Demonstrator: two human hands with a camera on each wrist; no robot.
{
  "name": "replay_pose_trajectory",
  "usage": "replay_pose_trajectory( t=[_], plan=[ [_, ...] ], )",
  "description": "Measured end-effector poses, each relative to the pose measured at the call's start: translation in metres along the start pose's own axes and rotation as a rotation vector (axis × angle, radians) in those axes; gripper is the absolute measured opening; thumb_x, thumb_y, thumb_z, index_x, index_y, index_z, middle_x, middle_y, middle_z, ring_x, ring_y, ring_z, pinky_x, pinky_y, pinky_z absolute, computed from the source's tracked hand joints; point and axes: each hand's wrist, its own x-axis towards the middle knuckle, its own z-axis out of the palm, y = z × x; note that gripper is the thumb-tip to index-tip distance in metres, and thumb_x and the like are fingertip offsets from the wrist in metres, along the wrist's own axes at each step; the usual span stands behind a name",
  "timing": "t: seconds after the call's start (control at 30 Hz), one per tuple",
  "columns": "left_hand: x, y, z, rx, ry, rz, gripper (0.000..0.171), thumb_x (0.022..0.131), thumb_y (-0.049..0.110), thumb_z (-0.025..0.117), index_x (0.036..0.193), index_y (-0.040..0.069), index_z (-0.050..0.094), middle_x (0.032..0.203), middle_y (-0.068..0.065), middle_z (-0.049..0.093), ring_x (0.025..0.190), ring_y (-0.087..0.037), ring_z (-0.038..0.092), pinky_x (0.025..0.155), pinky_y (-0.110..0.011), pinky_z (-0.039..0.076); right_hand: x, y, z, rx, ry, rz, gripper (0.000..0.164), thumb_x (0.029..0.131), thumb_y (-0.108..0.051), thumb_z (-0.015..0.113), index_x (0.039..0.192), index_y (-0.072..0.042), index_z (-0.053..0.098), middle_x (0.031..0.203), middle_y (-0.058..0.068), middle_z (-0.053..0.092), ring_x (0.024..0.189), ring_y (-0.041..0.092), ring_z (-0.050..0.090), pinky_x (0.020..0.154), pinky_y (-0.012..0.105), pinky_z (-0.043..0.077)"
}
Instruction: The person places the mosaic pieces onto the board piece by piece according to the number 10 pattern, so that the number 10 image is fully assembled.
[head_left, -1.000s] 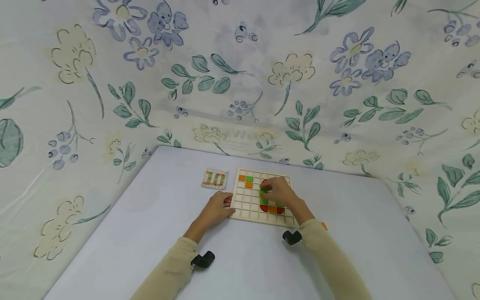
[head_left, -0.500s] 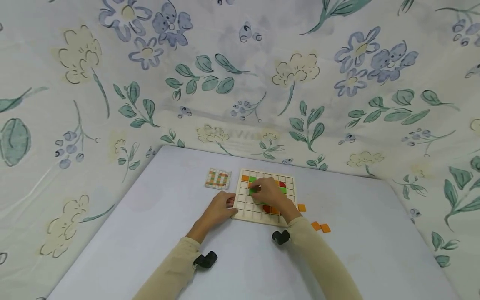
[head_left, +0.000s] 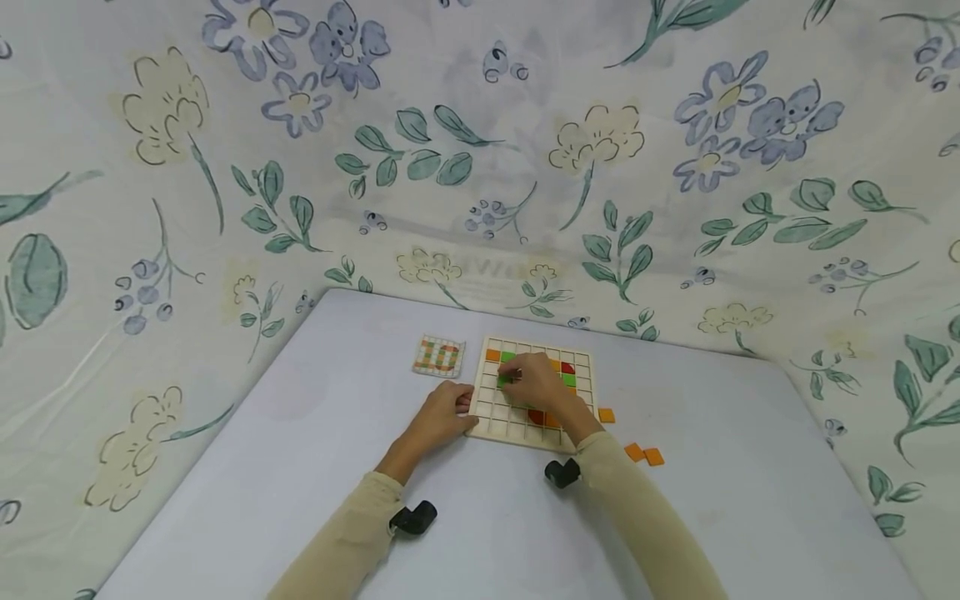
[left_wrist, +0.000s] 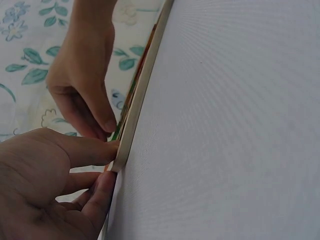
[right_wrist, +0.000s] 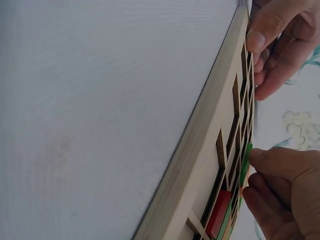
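Observation:
A light wooden grid board point(head_left: 491, 419) lies on the table, with orange, green and red tiles in some of its squares. My left hand point(head_left: 441, 415) grips the board's left edge, thumb toward the near corner. Over the left-middle squares is my right hand point(head_left: 542, 388), its thumb and fingers pinching a green tile point(right_wrist: 245, 164). That tile stands tilted at the grid in the right wrist view. A red tile point(right_wrist: 218, 214) sits in the board closer to that camera. The right hand and forearm hide part of the tile pattern in the head view.
Left of the board lies a small card point(head_left: 438, 357) printted with a coloured grid pattern. One orange tile point(head_left: 606, 415) lies by the board's right side, and two more orange tiles point(head_left: 644, 455) lie nearer the right sleeve. A floral cloth point(head_left: 480, 208) rises behind the table.
My right hand has moved left across the board, from the middle-right squares to the left-middle ones, uncovering tiles at the right. The left hand keeps its grip on the edge.

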Motion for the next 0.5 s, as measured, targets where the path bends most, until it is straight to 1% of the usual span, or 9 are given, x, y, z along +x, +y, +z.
replay_pose_trajectory(
  t=[0.27,0.4,0.5],
  plan=[
    [-0.0004,-0.0005,0.0012,0.028,0.002,-0.007,0.05,0.08,-0.001,0.075,0.125,-0.013,0.057,0.106,-0.014,0.056,0.096,-0.022,0.061,0.085,-0.029,0.055,0.0012,-0.0038,0.0017,-0.063,-0.019,-0.023,0.019,0.088,-0.011,0.073,0.107,-0.008,0.076,0.1,0.0,0.07,0.087,0.013,0.061,0.082,0.028,0.055],
    [-0.0003,-0.0011,0.0014,0.022,0.006,-0.006,0.049,0.08,-0.001,0.075,0.124,-0.013,0.057,0.106,-0.014,0.056,0.097,-0.022,0.061,0.086,-0.029,0.055,0.0023,-0.0048,0.0018,-0.087,-0.021,-0.028,0.019,0.087,-0.01,0.073,0.106,-0.008,0.076,0.099,0.0,0.071,0.085,0.012,0.06,0.08,0.027,0.055],
    [0.0,-0.0003,0.0008,0.014,0.01,-0.006,0.049,0.08,-0.001,0.075,0.125,-0.013,0.057,0.107,-0.014,0.056,0.097,-0.022,0.061,0.086,-0.03,0.055,0.0034,-0.0055,0.0013,-0.101,-0.015,-0.052,0.018,0.087,-0.008,0.073,0.104,-0.007,0.076,0.098,0.001,0.071,0.085,0.012,0.062,0.08,0.028,0.055]
  ],
)
